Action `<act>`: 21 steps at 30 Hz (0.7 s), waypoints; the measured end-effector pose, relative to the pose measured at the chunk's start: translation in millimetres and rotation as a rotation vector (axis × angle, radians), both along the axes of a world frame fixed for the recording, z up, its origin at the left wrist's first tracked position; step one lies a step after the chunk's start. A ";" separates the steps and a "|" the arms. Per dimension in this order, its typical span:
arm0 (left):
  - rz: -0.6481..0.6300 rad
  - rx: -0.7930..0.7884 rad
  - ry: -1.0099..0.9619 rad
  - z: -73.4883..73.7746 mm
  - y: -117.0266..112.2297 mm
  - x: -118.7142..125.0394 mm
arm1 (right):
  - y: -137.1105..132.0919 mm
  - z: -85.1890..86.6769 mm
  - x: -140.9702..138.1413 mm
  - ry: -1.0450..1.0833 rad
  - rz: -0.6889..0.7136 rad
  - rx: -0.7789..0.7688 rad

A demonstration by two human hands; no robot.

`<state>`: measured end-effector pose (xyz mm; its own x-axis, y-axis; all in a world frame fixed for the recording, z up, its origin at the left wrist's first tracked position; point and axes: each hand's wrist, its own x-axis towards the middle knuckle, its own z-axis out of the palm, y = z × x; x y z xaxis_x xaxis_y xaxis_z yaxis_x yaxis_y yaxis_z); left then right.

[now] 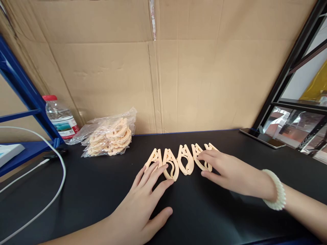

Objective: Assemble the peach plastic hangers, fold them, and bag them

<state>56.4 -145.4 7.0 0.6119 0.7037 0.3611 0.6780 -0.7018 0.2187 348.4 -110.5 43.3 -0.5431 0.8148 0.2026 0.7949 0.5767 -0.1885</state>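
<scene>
Several beige folded plastic clothes hangers lie side by side in a row on the black tabletop [107,190]. My left hand [140,200] is spread, palm down, its fingertips on or just over the leftmost hanger [159,156] and the hanger beside it [175,165]. My right hand [227,170], with a pale coiled band on its wrist, reaches over the right end of the row with thumb and fingers apart. It partly covers the rightmost hanger [209,146] and its neighbour [195,157]. Between the hands the middle hanger [190,164] lies uncovered.
A clear plastic bag [109,134] of more such hangers sits at the back left, beside a red-capped water bottle [62,119]. A white cable [64,166] curves along the left. A phone-like dark slab [262,137] lies back right. Cardboard [204,85] walls the back.
</scene>
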 end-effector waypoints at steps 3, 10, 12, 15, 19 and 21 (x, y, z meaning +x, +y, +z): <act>0.030 0.004 0.026 -3.0 -0.3 0.2 | -10.6 -6.8 -8.1 -0.034 0.035 0.065; 0.097 -0.029 0.075 -9.3 -1.4 -1.0 | -22.0 -15.8 -21.5 -0.135 0.079 0.114; 0.095 -0.034 0.076 -10.1 -1.8 -1.8 | -23.5 -20.8 -18.9 -0.188 0.007 0.146; 0.087 -0.051 0.087 -10.6 -1.8 -2.9 | -23.7 -25.9 -11.9 -0.252 -0.156 0.142; 0.081 -0.068 0.099 -10.5 -1.1 -3.9 | -22.0 -23.1 -8.9 -0.289 -0.213 -0.066; 0.071 -0.064 0.109 -10.1 -0.4 -4.4 | -21.2 -20.0 -11.1 -0.300 -0.196 -0.163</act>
<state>52.0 -145.7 -3.2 0.5926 0.7662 0.2485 0.7478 -0.6380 0.1838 337.3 -131.8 23.3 -0.3897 0.9173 -0.0821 0.9206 0.3904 -0.0080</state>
